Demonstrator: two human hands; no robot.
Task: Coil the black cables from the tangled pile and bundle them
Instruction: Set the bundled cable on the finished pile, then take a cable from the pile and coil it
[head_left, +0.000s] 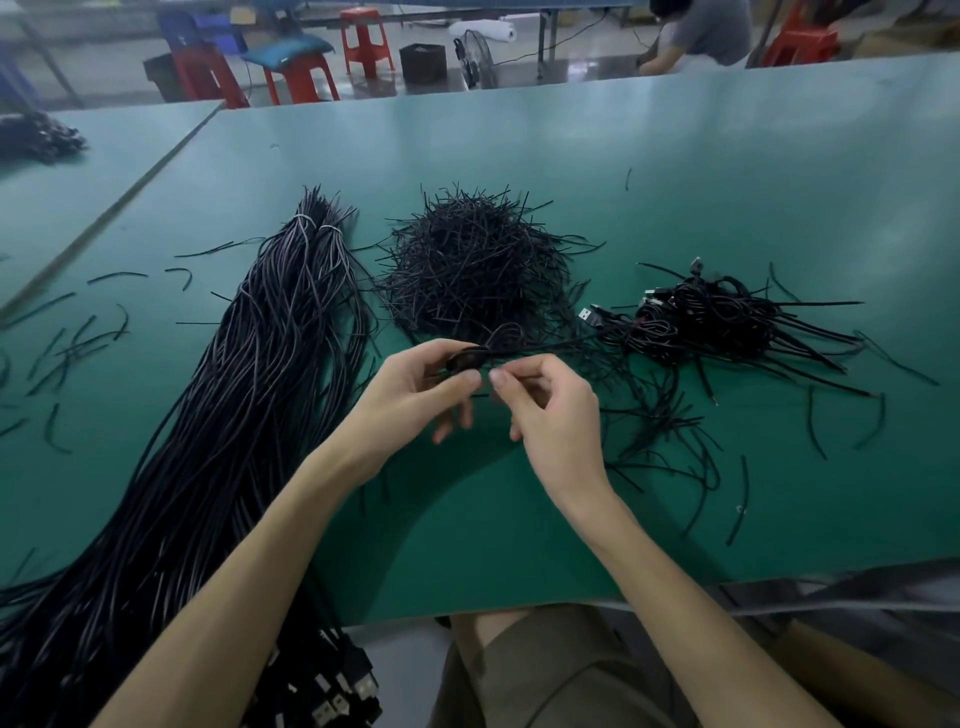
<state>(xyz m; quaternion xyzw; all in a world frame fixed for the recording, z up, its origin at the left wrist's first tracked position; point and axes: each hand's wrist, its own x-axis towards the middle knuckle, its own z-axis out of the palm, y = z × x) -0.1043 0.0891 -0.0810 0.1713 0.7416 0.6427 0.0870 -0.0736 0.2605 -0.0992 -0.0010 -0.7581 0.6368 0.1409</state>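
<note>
My left hand (415, 389) grips a small coiled black cable (498, 340) above the green table (519, 519). A thin black tie runs right from the coil, and my right hand (550, 410) pinches it just beside the left fingers. A long bundle of uncoiled black cables (249, 374) stretches from the back of the table to its front left edge, with plugs hanging over the edge. To the right lies a heap of coiled, tied cables (711, 317) with USB plugs showing.
A mound of short black ties (472, 265) sits behind my hands. Loose ties are scattered left (78, 338) and right (815, 431) on the table. Another dark pile (36, 136) lies far left. Red stools (363, 41) and a seated person (701, 31) are beyond the table.
</note>
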